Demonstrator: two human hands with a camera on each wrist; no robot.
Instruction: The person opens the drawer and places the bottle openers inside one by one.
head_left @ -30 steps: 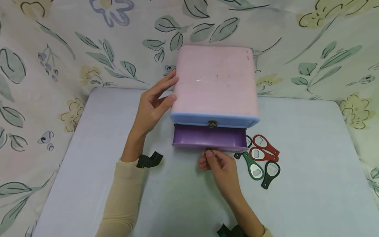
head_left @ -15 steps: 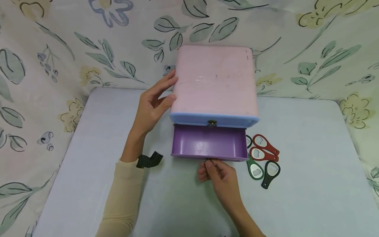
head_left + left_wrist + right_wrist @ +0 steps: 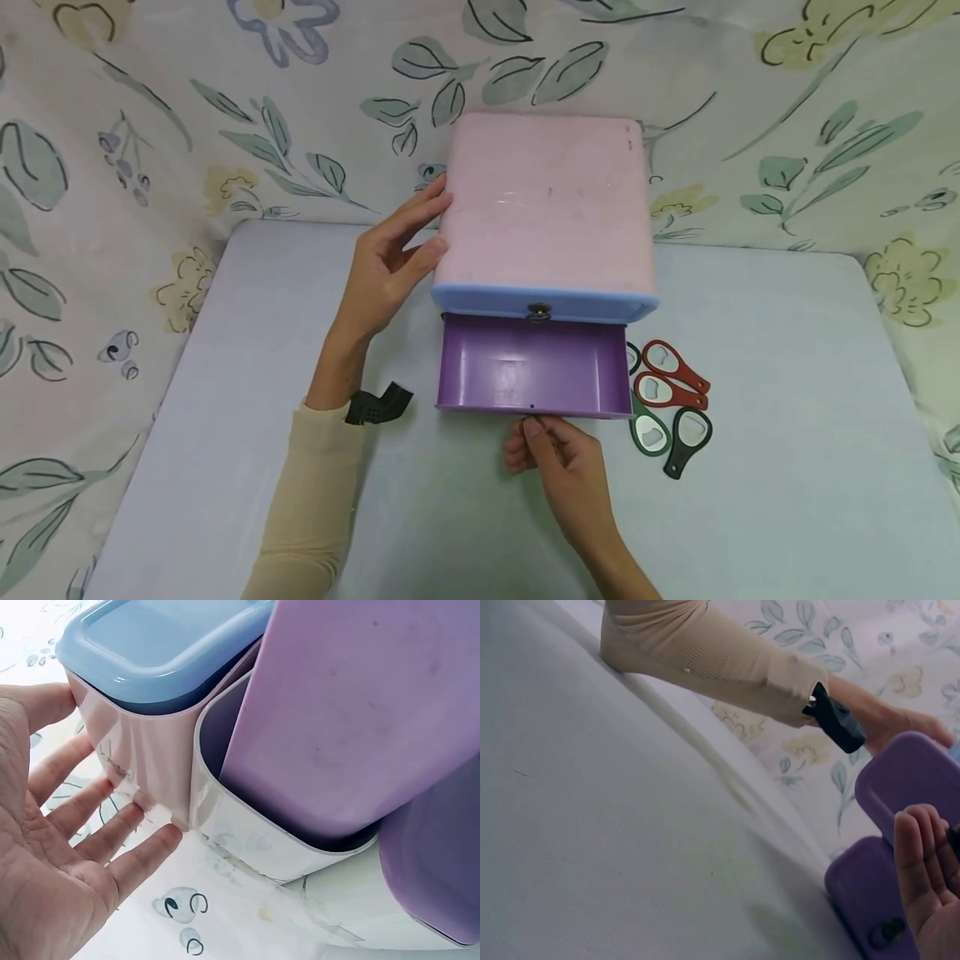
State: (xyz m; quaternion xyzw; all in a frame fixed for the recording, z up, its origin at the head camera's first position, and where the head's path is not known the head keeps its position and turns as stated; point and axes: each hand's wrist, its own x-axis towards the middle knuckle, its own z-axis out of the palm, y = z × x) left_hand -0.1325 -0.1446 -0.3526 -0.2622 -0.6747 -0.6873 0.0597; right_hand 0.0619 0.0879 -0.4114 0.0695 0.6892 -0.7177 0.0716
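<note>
A small drawer cabinet (image 3: pixel 547 208) with a pink top stands at the back of the table. Its upper drawer front (image 3: pixel 480 298) is blue and closed. Below that, a purple drawer (image 3: pixel 480 358) is pulled well out, with nothing inside. My left hand (image 3: pixel 386 275) rests its fingertips and thumb on the cabinet's left side, fingers spread, as the left wrist view also shows. At the middle of the purple drawer's front, my right hand (image 3: pixel 566 467) pinches the small dark drawer pull, mostly hidden by the fingers. A lower purple drawer (image 3: pixel 862 877) is closed.
Several bottle openers lie right of the open drawer: two red (image 3: pixel 675 367), one green (image 3: pixel 649 433), one black (image 3: pixel 686 442), and another dark one partly hidden by the drawer. A floral cloth (image 3: pixel 300 108) hangs behind the white table (image 3: pixel 787 417).
The purple drawer has slid out toward the person, drawn by the right hand, and now covers part of the green bottle opener. The left hand has stayed on the cabinet's side.
</note>
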